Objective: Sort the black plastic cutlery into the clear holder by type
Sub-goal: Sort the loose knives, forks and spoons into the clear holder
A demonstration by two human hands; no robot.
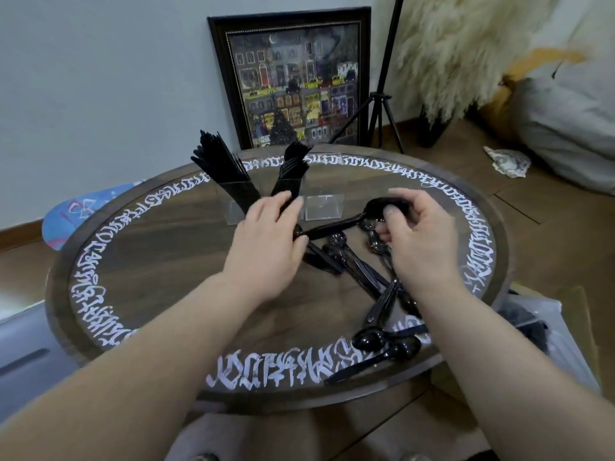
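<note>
Both hands are over the round surface (159, 261) with white lettering round its rim. Right hand (421, 241) has its fingers curled round the bowl end of a black spoon (346, 224); left hand (269, 241) pinches the handle end. The clear holder (321, 207) sits just behind, knives (221, 168) and forks (293, 168) standing in it. Loose spoons (379, 304) lie scattered under the right wrist.

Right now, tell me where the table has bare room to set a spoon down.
The table's left half is bare, between the left hand and the white lettering; so is the near centre. It is crowded on the right, where loose spoons lie below the right hand, and at the back by the clear holder.
</note>
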